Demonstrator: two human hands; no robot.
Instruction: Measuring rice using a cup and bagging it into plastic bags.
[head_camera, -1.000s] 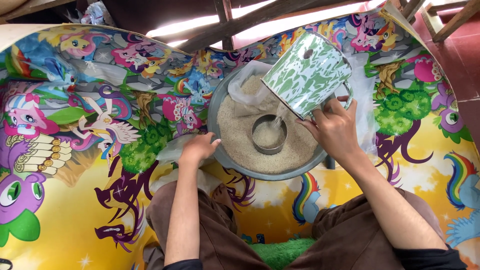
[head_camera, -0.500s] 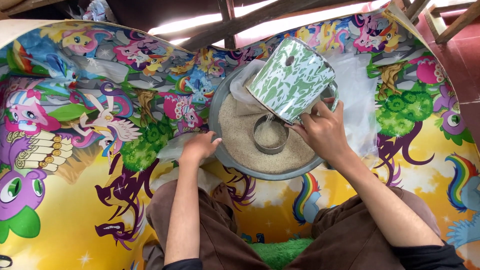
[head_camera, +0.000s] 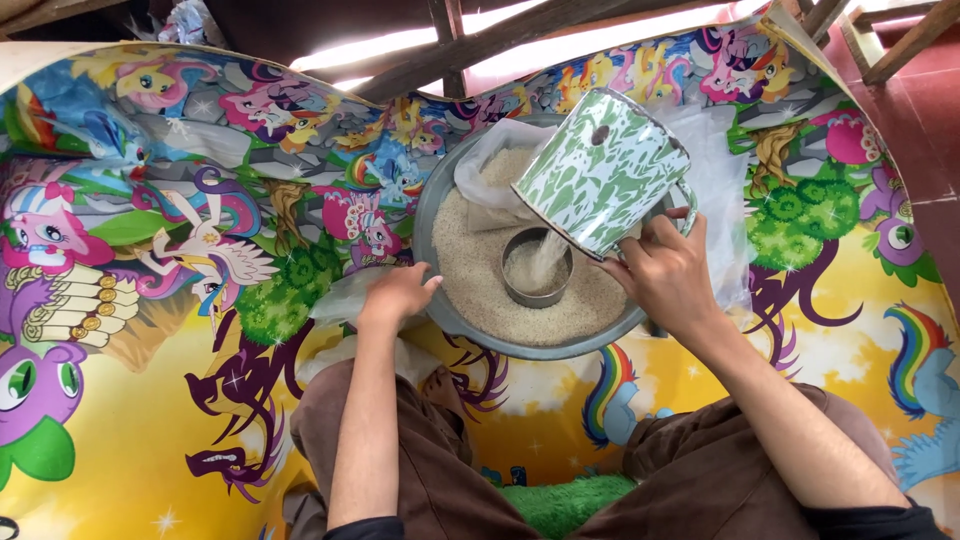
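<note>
Bright cartoon-printed matting (head_camera: 130, 420) covers the floor, and nearest the camera sit the person's knees in brown trousers (head_camera: 440, 480) with a green cloth (head_camera: 565, 505) between them. Beyond the knees stands a wide grey metal basin (head_camera: 430, 215) filled with pale grain (head_camera: 480, 290). The left hand (head_camera: 398, 295) rests on the basin's near rim, fingers (head_camera: 425, 285) loosely together and holding nothing. A small round tin (head_camera: 537, 268) stands sunk in the grain. The right hand (head_camera: 665, 270) has its fingers (head_camera: 650, 240) clamped on the handle of a green-and-white enamel mug (head_camera: 605, 170), tilted so grain pours into the tin. Farther off, a clear plastic bag (head_camera: 720, 190) lies behind the mug, against the basin's far side.
</note>
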